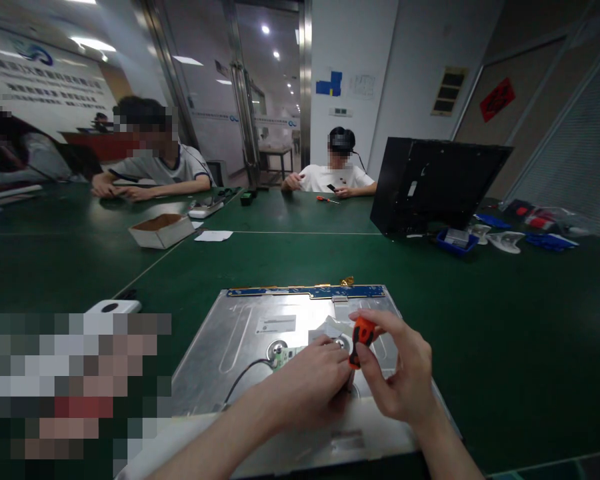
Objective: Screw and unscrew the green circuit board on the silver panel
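Observation:
My right hand (405, 373) grips the orange and black handle of a screwdriver (363, 333), which stands nearly upright with its tip low. Close against it, my left hand (317, 377) lies with its fingers curled down near the screwdriver's shaft; what they hold is hidden. Both hands are over a flat silver metal display panel (240, 327). Along the panel's far edge runs a blue circuit strip (290, 292). A small green circuit board (283, 358) with a black cable (240, 383) is partly covered by my left hand.
A black monitor-like housing (445, 187) stands back right, beside a blue tray (457, 241). An open cardboard box (161, 231) and white paper (213, 236) lie back left. Across the green table (280, 260) sit co-workers, one near another screwdriver (326, 199). The left foreground is pixelated.

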The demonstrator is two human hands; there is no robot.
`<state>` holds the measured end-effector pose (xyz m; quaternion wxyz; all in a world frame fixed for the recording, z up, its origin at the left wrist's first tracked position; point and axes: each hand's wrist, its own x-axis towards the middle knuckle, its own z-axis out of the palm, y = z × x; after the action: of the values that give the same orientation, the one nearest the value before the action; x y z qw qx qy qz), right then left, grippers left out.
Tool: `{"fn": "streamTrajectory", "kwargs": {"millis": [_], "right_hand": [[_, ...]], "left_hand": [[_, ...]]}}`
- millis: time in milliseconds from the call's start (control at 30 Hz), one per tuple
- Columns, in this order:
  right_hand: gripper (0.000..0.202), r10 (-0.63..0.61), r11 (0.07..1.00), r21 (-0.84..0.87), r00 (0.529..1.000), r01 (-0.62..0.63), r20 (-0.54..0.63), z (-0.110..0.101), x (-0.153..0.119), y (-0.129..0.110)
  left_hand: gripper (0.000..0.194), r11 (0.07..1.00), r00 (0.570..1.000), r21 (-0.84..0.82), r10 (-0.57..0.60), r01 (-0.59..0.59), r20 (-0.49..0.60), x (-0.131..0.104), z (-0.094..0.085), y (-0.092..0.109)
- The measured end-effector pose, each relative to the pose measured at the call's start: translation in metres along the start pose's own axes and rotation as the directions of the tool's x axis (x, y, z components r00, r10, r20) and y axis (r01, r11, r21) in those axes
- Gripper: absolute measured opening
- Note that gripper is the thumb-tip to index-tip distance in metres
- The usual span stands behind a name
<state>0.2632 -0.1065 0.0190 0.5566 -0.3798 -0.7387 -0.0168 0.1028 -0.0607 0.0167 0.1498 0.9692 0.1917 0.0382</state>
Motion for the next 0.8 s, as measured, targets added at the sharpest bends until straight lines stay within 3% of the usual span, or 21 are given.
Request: {"fn": "streamTrajectory", "kwargs": {"millis": [233,567,800], "right_hand": [[0.037,0.103,0.993,0.066,0.994,-0.100,-0.042,0.0070,-0.0080,0.0021],[0.036,-0.013,0.996,0.086,0.999,0.009,0.043,-0.0011,0.0016,-0.0013],[0.035,-0.014,1.000,-0.012,0.999,0.014,-0.053,0.0019,0.0009,0.0004]], "left_hand": [[0.011,1.000,1.000,0.002,0.018,-0.018,0.011,-0.0003,-0.0027,-0.0001],[0.013,0.999,0.999,-0.031,0.043,-0.043,-0.017,-0.0008,0.0000,-0.0029],[0.006,1.000,1.000,-0.007,0.000,0.000,-0.004,0.0004,-0.0015,-0.0009]]}}
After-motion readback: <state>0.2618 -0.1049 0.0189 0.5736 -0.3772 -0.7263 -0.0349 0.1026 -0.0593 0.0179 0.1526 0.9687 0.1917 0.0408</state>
